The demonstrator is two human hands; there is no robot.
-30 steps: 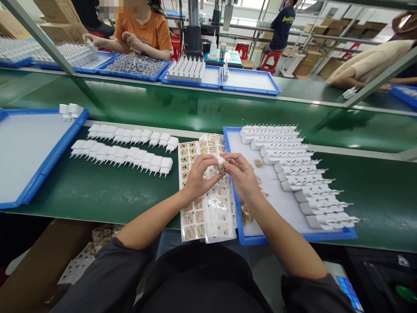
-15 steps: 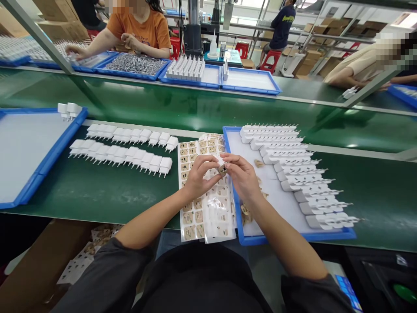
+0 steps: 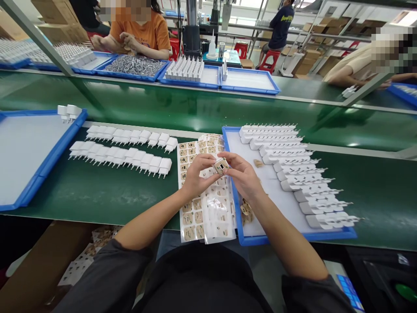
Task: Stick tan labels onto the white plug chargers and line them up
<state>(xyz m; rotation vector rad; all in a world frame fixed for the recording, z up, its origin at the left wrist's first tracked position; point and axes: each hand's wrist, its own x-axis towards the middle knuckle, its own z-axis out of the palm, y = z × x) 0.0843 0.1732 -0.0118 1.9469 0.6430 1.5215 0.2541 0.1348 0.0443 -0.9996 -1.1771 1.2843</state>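
Note:
Both of my hands meet over the middle of the bench on one small white charger plug (image 3: 221, 165), its tan-labelled face turned up. My left hand (image 3: 198, 176) pinches it from the left and my right hand (image 3: 243, 176) from the right. Under them lies a sheet of tan stickers (image 3: 195, 208). Right of the sheet is a blue tray (image 3: 276, 200) with rows of white plugs (image 3: 293, 167) laid on their sides. Two rows of white plugs (image 3: 130, 150) stand on the green mat to the left.
An empty blue tray (image 3: 29, 152) sits at far left with two plugs on its corner. A green conveyor belt (image 3: 195, 108) runs across behind. Beyond it are more blue trays (image 3: 247, 80) and other people at work. A cardboard box (image 3: 39, 265) stands low left.
The plug has been turned between my fingers, so its tan face now points up. Both hands stayed in the same place.

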